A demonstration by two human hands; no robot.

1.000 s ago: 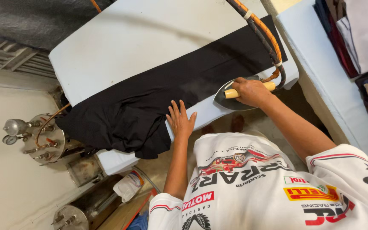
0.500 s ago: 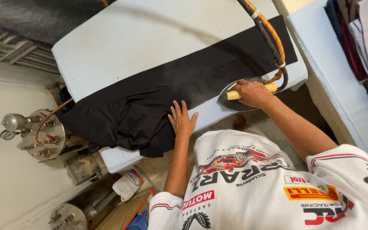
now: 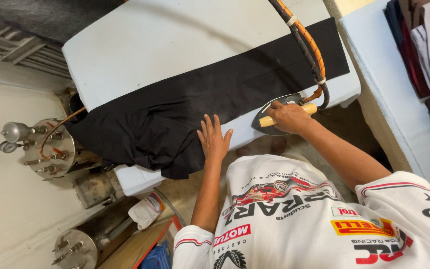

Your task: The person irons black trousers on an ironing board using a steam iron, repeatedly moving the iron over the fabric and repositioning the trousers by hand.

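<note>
A black garment (image 3: 185, 104) lies spread across a pale blue padded ironing table (image 3: 175, 45); its left end hangs bunched over the table's edge. My left hand (image 3: 214, 140) rests flat on the cloth's near edge, fingers spread. My right hand (image 3: 285, 117) grips the wooden handle of a steam iron (image 3: 269, 115), which sits at the table's near edge, partly on the cloth. An orange and black hose (image 3: 304, 42) runs from the iron up across the table.
A metal steam boiler (image 3: 51, 147) with valves and a gauge stands left of the table, with more metal tanks (image 3: 93, 187) and a plastic bottle (image 3: 145, 209) below. A pale shelf (image 3: 399, 99) at right holds folded clothes (image 3: 424, 45).
The view has shifted slightly. My right hand and the iron have slid a little to the left along the cloth's near edge. My left hand stays flat on the cloth.
</note>
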